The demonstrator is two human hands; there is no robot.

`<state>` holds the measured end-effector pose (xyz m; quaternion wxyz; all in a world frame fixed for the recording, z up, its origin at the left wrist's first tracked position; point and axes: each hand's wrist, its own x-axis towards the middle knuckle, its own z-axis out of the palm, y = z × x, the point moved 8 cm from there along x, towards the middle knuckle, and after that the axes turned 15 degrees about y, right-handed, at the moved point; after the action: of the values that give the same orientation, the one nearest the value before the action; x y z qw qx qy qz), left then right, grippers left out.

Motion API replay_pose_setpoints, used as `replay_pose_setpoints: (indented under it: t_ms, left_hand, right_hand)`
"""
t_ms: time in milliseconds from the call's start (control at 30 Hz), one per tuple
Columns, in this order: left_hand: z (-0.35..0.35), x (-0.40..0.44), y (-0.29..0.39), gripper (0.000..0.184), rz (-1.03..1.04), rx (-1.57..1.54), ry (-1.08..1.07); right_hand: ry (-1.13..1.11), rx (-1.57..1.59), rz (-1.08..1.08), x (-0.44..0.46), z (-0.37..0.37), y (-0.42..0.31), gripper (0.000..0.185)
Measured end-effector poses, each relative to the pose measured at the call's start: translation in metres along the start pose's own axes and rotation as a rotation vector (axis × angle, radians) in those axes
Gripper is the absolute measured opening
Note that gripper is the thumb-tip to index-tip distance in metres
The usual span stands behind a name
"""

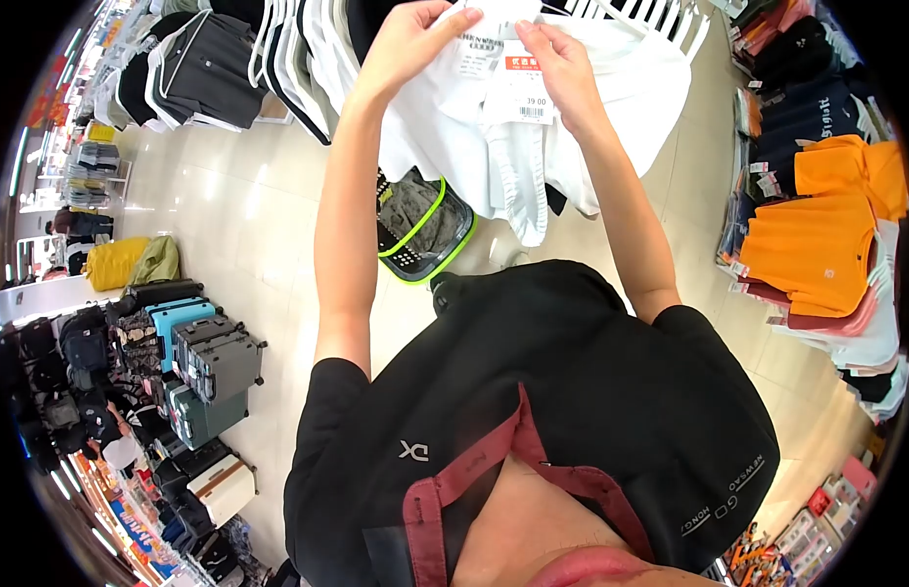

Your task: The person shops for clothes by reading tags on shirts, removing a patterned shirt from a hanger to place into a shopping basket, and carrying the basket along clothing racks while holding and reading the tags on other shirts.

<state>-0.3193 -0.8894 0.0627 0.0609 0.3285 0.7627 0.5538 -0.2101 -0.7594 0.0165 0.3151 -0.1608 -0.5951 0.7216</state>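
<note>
My left hand (412,44) is raised at the top of the head view, thumb and fingers closed on the edge of a white printed tag (481,57). To its right, my right hand (564,73) pinches the top of a price tag (521,95) with a red band, a barcode and the figure 39.00. Both tags lie in front of a white garment (626,112) that hangs on the rack, a gathered white strip (518,186) dangling below them. The fingertips behind the tags are hidden.
A black basket with a green rim (427,230) stands on the floor below the garment. Dark shirts (215,68) hang at left, suitcases (218,360) stand lower left, and orange shirts (807,254) hang at right. Pale tiled floor (225,196) runs between the displays.
</note>
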Motion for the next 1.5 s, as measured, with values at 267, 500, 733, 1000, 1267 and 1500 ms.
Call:
replay_pose_setpoints:
  t_ms: [267,500,733,1000,1267,1500]
  left_hand:
    - [-0.021,0.063,-0.021,0.021,0.0,0.053,-0.04]
    - [-0.019,0.051,-0.011,0.046,0.064,0.07,0.136]
    - [-0.016,0.046,-0.012,0.047,0.064,0.044,0.118]
    - [-0.013,0.047,-0.011,0.042,0.013,-0.033,0.13]
    - [-0.012,0.035,-0.019,0.038,-0.075,-0.122,0.123]
    - [-0.012,0.017,-0.027,0.038,-0.116,-0.18,0.153]
  right_hand:
    - [0.031,0.024,-0.132,0.025,-0.011,-0.015,0.042]
    - [0.024,0.026,-0.01,0.033,-0.01,-0.002,0.051]
    - [0.059,0.029,-0.003,0.034,-0.017,0.004,0.051]
    - [0.071,0.057,0.005,0.031,-0.025,-0.001,0.053]
    - [0.048,0.074,0.025,0.028,-0.025,-0.001,0.053]
    - [0.045,0.072,0.024,0.022,-0.025,-0.003,0.053]
